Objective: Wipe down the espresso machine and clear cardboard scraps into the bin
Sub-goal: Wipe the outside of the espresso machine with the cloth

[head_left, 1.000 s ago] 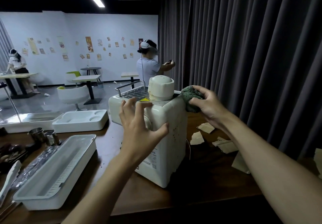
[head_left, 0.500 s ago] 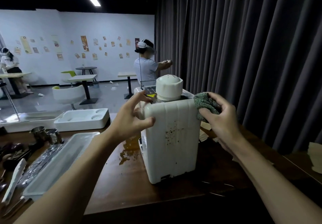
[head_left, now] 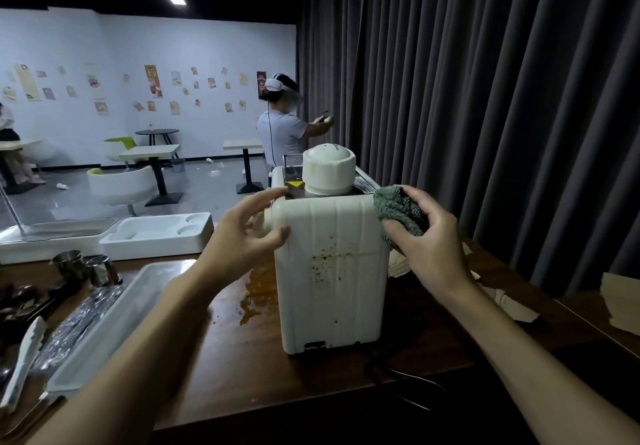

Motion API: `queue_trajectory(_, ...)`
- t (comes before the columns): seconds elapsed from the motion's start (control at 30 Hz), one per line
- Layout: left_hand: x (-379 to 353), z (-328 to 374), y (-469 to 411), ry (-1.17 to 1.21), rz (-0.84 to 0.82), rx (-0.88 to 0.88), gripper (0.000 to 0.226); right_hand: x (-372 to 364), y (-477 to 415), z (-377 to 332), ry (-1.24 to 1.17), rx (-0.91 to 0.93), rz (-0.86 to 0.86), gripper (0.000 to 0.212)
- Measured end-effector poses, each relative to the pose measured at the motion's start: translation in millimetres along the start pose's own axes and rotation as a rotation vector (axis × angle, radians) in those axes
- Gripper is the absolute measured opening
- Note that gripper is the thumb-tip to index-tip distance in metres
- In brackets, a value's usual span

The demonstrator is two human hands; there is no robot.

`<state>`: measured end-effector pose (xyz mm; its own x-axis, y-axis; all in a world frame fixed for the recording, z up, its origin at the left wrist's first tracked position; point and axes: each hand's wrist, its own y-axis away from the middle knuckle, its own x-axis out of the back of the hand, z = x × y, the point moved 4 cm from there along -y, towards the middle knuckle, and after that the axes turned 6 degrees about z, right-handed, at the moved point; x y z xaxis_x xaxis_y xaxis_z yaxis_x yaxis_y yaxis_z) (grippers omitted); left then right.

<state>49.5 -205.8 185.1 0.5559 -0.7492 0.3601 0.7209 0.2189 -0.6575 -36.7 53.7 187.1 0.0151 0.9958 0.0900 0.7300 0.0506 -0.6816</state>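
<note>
My left hand (head_left: 242,233) braces the espresso machine (head_left: 332,271) upright on the wooden surface (head_left: 242,358), fingers spread. Right hand (head_left: 426,240) fingers curl round the green cloth (head_left: 394,207) at its top-right corner; cardboard scraps (head_left: 512,302) lie right.

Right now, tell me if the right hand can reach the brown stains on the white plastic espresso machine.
Likely yes: the right hand, gripping a green cloth, is at the machine's top corner; nothing covers the stains.
</note>
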Motion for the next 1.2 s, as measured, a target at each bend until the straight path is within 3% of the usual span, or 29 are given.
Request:
queue_trajectory(0.13,1,2,-1,-0.112,-0.050,-0.036,0.054,1,3,-9,0.246,0.196,0.086,0.048)
queue_trajectory(0.23,-3,9,1,-0.109,-0.061,-0.075,0.048,-7,5,-23,0.352,0.404,0.035,0.051)
queue_trajectory(0.33,-1,9,1,-0.120,-0.065,-0.090,0.042,-18,9,-26,0.368,0.493,-0.019,0.060)
queue_trajectory(0.47,3,3,-1,-0.133,-0.081,-0.069,0.043,-24,12,-26,0.431,0.673,0.064,0.035)
queue_trajectory(0.57,3,5,-1,-0.126,-0.091,-0.064,0.042,-26,12,-22,0.487,0.687,0.079,0.029)
queue_trajectory(0.93,4,7,0,-0.047,-0.130,-0.047,0.034,-44,25,-27,0.496,0.746,0.033,0.035)
queue_trajectory(1.07,5,8,0,-0.050,-0.142,-0.027,0.031,-46,27,-29,0.446,0.733,0.017,0.043)
queue_trajectory(1.2,5,12,2,-0.009,-0.151,-0.017,0.034,-43,25,-28,0.414,0.668,0.015,0.034)
